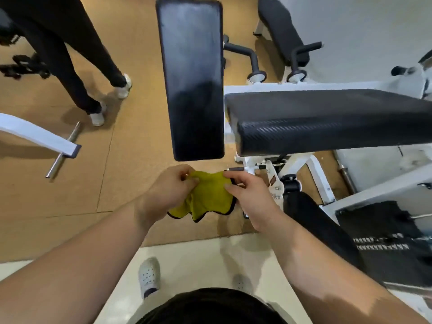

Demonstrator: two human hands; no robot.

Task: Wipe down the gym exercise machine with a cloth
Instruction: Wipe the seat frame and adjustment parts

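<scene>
Just below the long black pad, the left hand and right hand each pinch the yellow cloth off the machine, and a loose pinch could drop it.

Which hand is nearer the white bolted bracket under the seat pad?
Right. The right hand is just left of the white bracket, pinching the yellow cloth; the left hand grips the cloth's other edge, farther left of the bracket.
</scene>
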